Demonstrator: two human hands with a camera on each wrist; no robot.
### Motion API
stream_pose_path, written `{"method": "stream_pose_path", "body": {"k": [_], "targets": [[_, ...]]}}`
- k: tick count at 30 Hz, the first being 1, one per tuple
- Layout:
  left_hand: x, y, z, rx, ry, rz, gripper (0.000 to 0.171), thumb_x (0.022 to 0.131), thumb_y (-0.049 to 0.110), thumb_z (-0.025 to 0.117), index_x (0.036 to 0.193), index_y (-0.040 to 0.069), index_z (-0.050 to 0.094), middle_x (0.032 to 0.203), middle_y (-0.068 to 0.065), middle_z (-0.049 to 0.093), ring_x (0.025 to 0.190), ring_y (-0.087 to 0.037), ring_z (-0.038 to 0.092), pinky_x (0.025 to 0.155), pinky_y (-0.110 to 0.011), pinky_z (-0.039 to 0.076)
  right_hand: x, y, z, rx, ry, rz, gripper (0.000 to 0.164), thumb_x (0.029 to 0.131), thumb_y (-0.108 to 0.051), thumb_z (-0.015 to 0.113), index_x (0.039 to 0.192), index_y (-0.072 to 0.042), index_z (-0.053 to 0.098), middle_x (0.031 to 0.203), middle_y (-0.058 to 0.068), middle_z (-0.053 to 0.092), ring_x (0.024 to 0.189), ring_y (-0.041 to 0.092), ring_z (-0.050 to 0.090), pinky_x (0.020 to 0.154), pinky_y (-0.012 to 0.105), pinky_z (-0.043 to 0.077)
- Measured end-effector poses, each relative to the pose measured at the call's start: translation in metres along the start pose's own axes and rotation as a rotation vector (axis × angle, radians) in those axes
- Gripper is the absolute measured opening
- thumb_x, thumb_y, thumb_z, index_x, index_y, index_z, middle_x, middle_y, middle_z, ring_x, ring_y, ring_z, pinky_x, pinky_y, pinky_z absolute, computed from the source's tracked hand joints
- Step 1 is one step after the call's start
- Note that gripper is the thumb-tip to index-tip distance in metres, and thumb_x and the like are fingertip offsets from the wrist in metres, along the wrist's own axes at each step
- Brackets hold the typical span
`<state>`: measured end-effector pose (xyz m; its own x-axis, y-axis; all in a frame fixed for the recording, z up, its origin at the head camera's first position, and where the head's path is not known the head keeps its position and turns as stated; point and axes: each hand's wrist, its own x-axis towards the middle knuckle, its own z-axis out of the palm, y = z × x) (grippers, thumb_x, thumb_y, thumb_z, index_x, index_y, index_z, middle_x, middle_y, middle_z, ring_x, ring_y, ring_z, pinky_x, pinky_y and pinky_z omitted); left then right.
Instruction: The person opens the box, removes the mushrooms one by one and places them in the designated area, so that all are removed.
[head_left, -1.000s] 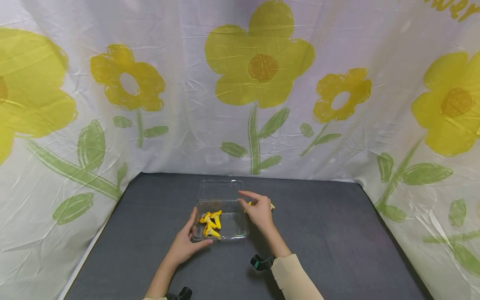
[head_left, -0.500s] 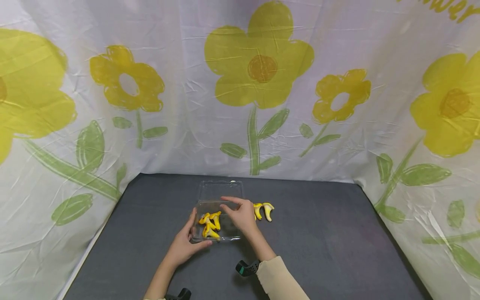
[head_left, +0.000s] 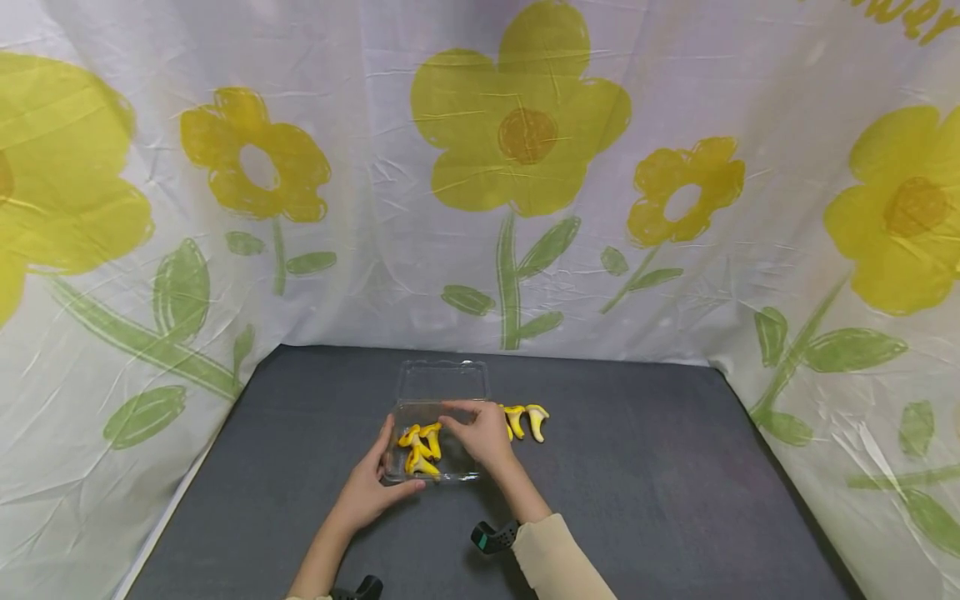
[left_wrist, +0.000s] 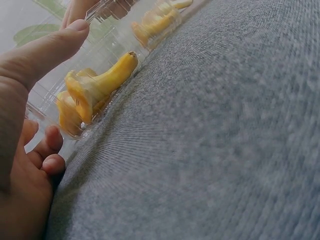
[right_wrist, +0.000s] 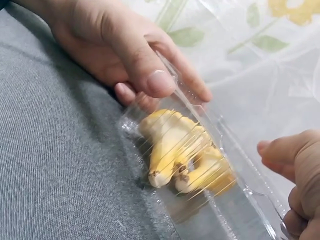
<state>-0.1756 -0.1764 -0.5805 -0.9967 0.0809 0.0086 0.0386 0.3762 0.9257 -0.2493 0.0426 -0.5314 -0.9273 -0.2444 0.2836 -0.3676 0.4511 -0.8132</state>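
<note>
A clear plastic box [head_left: 459, 467] stands on the dark grey table with several yellow, chanterelle-like mushrooms [head_left: 422, 460] in its left part. My left hand [head_left: 366, 485] holds the box at its left side, the thumb [right_wrist: 159, 82] over the near rim and the fingers along the left wall. Over the box's right part hovers my right hand [head_left: 483, 435]. Its thumb and index finger are slightly apart, with no item visible between them; the other fingers are curled and partly hidden. In the left wrist view, mushrooms [left_wrist: 102, 85] show through the transparent wall.
The hinged lid [head_left: 442, 380] lies folded back behind the box. Several more yellow mushrooms [head_left: 537, 422] lie in a row right of it, partly covered by my right hand. Behind the table [head_left: 637, 475] hangs a white cloth [head_left: 375, 292] printed with yellow flowers.
My right hand has moved left from the loose mushrooms to over the box, then sunk slightly, uncovering some of those mushrooms. My left hand and the box have hardly moved.
</note>
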Motion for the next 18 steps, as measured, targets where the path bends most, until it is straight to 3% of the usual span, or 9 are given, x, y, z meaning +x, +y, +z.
{"method": "stream_pose_path", "body": {"k": [7,10,13,18], "targets": [[-0.0002,0.0008,-0.0004,0.000,-0.006,0.000,0.125,0.081,0.029,0.096,0.173,0.020,0.011,0.096,-0.007,0.043,0.078,-0.015,0.039,0.069,-0.027,0.035,-0.0006,-0.0006,0.0029,-0.194,-0.098,-0.038,0.021,0.093,-0.013,0.082,0.113,-0.010,0.085,0.096,0.007,0.082,0.042,0.001,0.025,0.047,0.020,0.029],[0.0005,0.0006,0.0002,0.000,-0.013,0.002,0.125,0.082,0.031,0.095,0.173,0.019,0.010,0.123,-0.013,0.052,0.083,-0.016,0.041,0.073,-0.028,0.037,-0.0007,-0.0011,0.0036,-0.257,-0.117,-0.034,0.020,0.093,-0.014,0.082,0.113,-0.012,0.085,0.092,0.005,0.081,0.041,0.003,0.023,0.046,0.021,0.028],[0.0012,0.0003,0.0006,0.006,-0.016,0.006,0.124,0.083,0.033,0.094,0.173,0.019,0.010,0.160,-0.017,0.038,0.089,-0.016,0.043,0.081,-0.030,0.039,-0.0008,-0.0035,0.0041,-0.314,-0.131,-0.027,0.019,0.093,-0.016,0.082,0.112,-0.014,0.085,0.092,0.003,0.082,0.041,0.003,0.025,0.045,0.021,0.029],[0.0004,0.0004,0.0000,0.000,-0.010,0.003,0.124,0.083,0.031,0.094,0.173,0.019,0.010,0.151,-0.017,0.044,0.083,-0.015,0.041,0.074,-0.028,0.038,-0.0008,-0.0071,0.0062,-0.417,-0.153,-0.019,0.017,0.094,-0.019,0.083,0.110,-0.017,0.086,0.098,0.001,0.082,0.045,0.002,0.034,0.048,0.020,0.032]]}}
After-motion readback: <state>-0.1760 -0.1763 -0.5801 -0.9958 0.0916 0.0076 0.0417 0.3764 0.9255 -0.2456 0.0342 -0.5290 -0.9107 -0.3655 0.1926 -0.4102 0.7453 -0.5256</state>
